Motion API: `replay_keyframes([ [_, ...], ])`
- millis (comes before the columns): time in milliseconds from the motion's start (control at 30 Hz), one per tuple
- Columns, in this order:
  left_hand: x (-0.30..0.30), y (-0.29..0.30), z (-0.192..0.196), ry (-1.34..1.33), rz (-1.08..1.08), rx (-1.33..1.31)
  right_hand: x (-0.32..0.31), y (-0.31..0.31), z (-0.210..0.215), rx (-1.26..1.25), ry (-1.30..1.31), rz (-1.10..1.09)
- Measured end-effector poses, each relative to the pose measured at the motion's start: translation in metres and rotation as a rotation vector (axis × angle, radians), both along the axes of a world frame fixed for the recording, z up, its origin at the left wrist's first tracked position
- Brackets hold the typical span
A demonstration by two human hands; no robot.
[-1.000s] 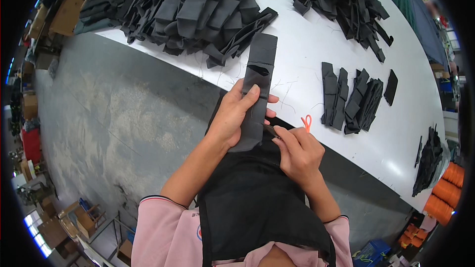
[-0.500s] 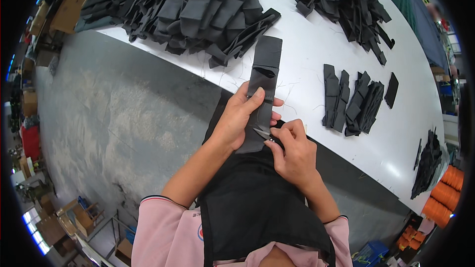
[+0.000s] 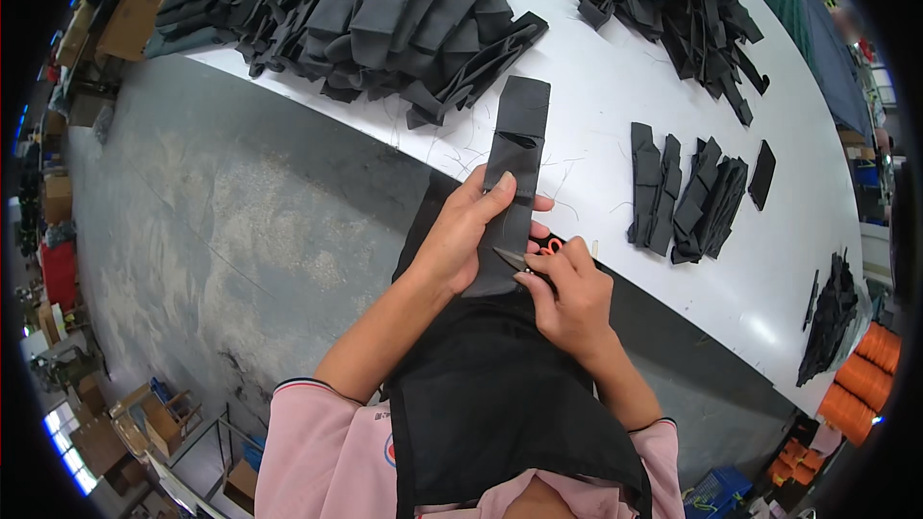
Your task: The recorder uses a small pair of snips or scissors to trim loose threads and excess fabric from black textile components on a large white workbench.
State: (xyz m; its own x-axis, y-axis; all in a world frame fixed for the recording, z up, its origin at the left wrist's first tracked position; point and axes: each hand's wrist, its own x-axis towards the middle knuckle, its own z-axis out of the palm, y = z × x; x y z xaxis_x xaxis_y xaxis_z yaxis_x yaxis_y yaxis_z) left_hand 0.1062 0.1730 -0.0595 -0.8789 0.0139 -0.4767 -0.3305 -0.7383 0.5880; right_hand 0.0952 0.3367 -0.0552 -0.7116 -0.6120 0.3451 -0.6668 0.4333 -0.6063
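right hand (image 3: 575, 300) moved in since a second ago, small orange-handled thread snips (image 3: 531, 259) now pinched at long black fabric strip (image 3: 510, 187); left hand (image 3: 463, 235) clamped on strip, flat over white table edge (image 3: 615, 269), steadying for trimming

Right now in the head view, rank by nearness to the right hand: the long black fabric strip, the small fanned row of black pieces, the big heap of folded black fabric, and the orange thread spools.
1. Long black fabric strip: touching the right hand, to its left.
2. Small fanned row of black pieces: upper right on the table.
3. Big heap of folded black fabric and orange thread spools: too close to call.
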Motion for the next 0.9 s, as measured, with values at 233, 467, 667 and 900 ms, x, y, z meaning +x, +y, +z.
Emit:
replay_keyframes([
  [233, 0.002, 0.004, -0.029, -0.106, -0.086, 0.209, -0.002, 0.013, -0.017, -0.214, -0.624, -0.223],
  [467, 0.024, 0.026, -0.005, -0.034, -0.302, -0.088, -0.022, 0.009, -0.031, -0.149, -0.210, -0.208],
  [667, 0.042, 0.031, -0.011, -0.031, -0.227, -0.138, -0.046, -0.001, -0.027, -0.823, -0.891, -0.333],
  [900, 0.034, 0.029, -0.023, 0.471, -0.261, -0.874, -0.046, -0.004, -0.037, -0.633, -0.923, -0.214],
])
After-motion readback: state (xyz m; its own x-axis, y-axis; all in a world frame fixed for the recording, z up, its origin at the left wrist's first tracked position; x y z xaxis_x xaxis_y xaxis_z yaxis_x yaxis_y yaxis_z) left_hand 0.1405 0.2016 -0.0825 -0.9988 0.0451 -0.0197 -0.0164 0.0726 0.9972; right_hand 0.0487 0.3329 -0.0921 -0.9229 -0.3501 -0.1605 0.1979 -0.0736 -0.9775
